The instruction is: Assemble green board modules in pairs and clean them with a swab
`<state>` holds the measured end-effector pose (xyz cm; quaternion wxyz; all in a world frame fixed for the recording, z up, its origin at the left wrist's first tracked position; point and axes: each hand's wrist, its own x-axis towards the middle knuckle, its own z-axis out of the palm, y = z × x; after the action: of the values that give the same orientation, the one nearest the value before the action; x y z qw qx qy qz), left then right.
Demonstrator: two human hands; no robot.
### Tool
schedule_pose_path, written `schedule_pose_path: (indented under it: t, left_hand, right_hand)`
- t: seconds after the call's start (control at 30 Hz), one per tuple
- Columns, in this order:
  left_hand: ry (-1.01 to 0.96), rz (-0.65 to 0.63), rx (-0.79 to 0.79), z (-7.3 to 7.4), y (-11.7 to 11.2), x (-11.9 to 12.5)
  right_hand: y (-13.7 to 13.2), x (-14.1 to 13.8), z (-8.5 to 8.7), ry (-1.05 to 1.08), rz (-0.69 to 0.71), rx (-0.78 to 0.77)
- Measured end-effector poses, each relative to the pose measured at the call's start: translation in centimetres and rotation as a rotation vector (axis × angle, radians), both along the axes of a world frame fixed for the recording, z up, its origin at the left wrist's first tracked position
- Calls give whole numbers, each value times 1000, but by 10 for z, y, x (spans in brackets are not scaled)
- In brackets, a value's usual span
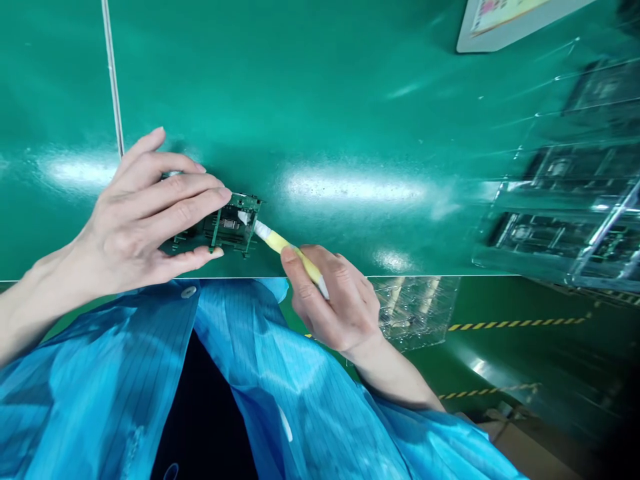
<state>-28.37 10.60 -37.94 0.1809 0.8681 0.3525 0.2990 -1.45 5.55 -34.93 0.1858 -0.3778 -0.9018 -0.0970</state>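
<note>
My left hand (145,213) grips a small green circuit board (233,227) by its edges, thumb below and fingers above, just over the green table mat (350,100) near its front edge. In my right hand (333,300) is a yellow pen-like tool (290,250), pinched like a pencil. Its white tip touches the board's right side. Part of the board is hidden under my left fingers.
A stack of clear plastic trays (565,193) holding similar boards stands at the right. A white sheet (505,20) lies at the far right corner. A thin white cord (113,73) runs across the mat at the left. Floor with yellow-black tape (515,325) shows below the table edge.
</note>
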Motion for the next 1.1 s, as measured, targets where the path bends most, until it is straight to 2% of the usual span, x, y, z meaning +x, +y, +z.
schedule_pose_path:
  t: [0.17,0.53,0.7,0.8,0.9,1.0,1.1]
  left_hand:
    - [5,11,-14,-1,0,-1]
    - [13,6,12,-1,1,0]
    - [7,7,-2,1,0,-1]
    - [0,8,3,0,0,0]
    - [-31,-5,45,-4,0,1]
    - [-42,-4,72,-7,1,1]
    - [-18,-21,41,-1,0,0]
  right_hand:
    - [-3,4,1,-8,-13,-24]
    - [5,-6,-3,-7,36,-54]
    - [10,-12,-6,2,73,14]
    - [3,-2,-8,13,60,44]
    - [-7,22,-11,20,-21,93]
    - [-9,43,-19,128,-201,196]
    - [-1,50,-32,208,-358,126]
